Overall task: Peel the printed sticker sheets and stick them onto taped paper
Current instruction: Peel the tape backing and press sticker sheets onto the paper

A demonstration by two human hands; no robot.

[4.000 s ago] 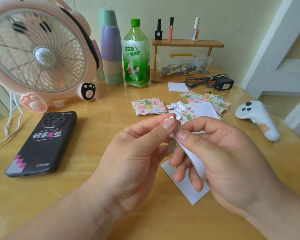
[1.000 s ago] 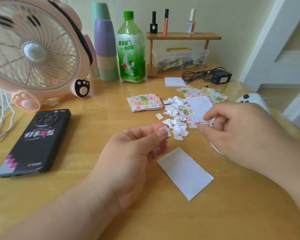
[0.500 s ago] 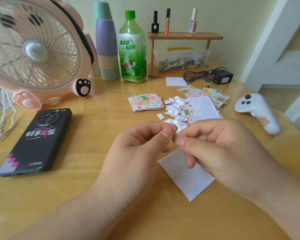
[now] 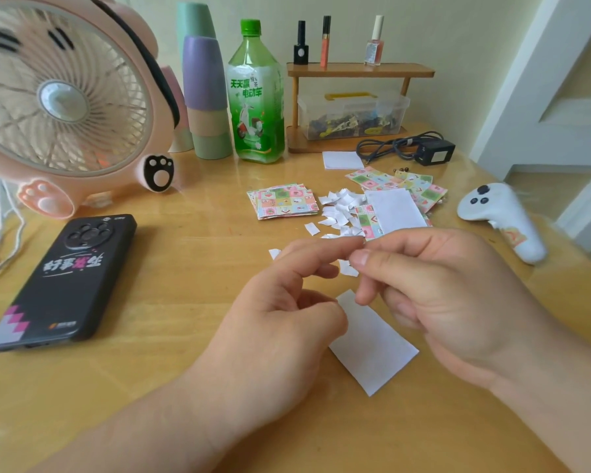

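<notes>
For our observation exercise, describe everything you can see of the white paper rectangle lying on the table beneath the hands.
The white paper rectangle lies flat on the wooden table, turned diagonally. It looks like thin, plain paper, blank and uncreased. The left hand and right hand cover its upper corner; whether they touch it cannot be told.

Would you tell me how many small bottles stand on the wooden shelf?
3: black bottle at the left, orange bottle beside it, pink bottle at the right; none seem hidden.

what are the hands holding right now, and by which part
It cannot be told. The left hand and right hand bring their fingertips together just beyond the white paper; anything pinched between them is hidden.
</notes>
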